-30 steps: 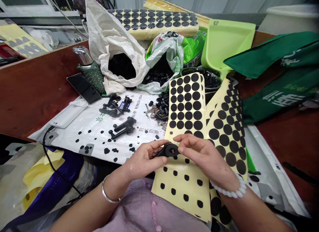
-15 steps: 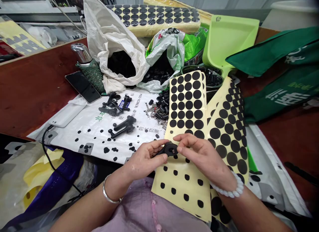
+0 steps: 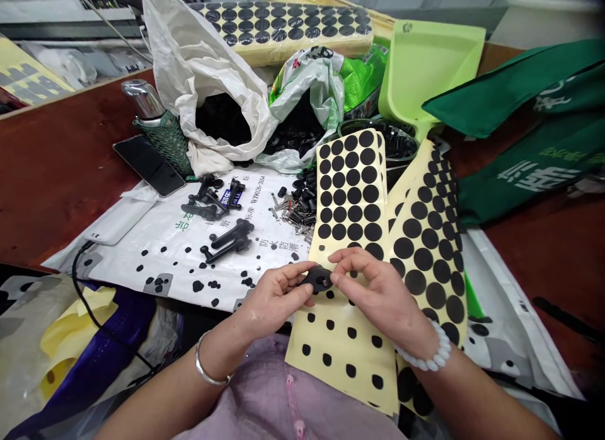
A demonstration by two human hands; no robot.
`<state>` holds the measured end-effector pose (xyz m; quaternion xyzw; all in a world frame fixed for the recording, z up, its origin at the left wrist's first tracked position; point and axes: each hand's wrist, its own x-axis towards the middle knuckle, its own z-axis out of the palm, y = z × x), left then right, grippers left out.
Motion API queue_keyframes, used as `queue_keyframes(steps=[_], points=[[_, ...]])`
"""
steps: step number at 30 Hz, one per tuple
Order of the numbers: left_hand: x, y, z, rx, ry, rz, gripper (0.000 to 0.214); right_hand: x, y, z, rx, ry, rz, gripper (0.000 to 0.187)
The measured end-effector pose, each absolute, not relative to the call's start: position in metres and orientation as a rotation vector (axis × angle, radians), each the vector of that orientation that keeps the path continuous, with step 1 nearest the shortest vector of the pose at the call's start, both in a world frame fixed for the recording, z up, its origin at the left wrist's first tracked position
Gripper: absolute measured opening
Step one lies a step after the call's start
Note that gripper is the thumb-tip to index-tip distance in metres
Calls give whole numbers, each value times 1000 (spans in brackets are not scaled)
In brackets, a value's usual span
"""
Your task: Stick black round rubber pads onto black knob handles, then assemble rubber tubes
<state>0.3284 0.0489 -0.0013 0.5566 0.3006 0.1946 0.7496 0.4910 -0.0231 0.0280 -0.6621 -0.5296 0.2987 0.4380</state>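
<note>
Both my hands meet over a yellow sticker sheet (image 3: pixel 347 345) with black round pads. My left hand (image 3: pixel 276 298) grips a small black plastic part (image 3: pixel 316 280) from the left. My right hand (image 3: pixel 378 292) pinches the round end of the same part from the right, fingers curled on it. A second sheet of larger black pads (image 3: pixel 428 238) lies just right of my hands. Finished-looking black parts (image 3: pixel 229 238) lie on the white printed bag (image 3: pixel 174 251) to the left.
An open white sack (image 3: pixel 208 81) and a green-white bag (image 3: pixel 312 106) hold black pieces at the back. A pile of small metal and black bits (image 3: pixel 297 207), a phone (image 3: pixel 149 166), a flask (image 3: pixel 158 128), a green scoop (image 3: pixel 425 74) and green cloth (image 3: pixel 524 137) surround the work spot.
The hands and the black part have shifted slightly up and left in view; the grip on the part looks the same.
</note>
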Motion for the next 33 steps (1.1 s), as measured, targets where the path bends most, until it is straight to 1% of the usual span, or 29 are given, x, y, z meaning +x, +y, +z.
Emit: queue_keyframes(steps=[6,12,15,16,18,19,20,22,24,29,33], points=[[330,49,-1,1207,659,459,41,488,-24,24,-1725,-1415,568,12],[333,46,-2,1192,691,503,42,478,-26,22,-1853,-1678,21,13],[333,48,-2,1192,737,523,39,478,-25,20,-1928,-1699,-118,14],[332,49,-2,1187,745,521,38,479,-25,20,-1945,-1670,-135,18],[329,50,-3,1165,741,506,35,485,-25,20,-1956,-1582,-44,36],[328,51,-4,1148,729,495,35,488,-24,21,-1939,-1536,85,41],[326,51,-5,1131,714,485,35,490,-24,23,-1899,-1493,260,40],[324,51,-6,1100,689,473,36,494,-23,25,-1770,-1400,619,27],[324,50,-7,1080,672,471,37,494,-23,27,-1662,-1317,833,19],[325,49,-6,1018,660,451,33,488,-22,24,-1580,-1286,974,18],[324,50,-4,989,685,463,35,485,-23,19,-1490,-1296,989,16]])
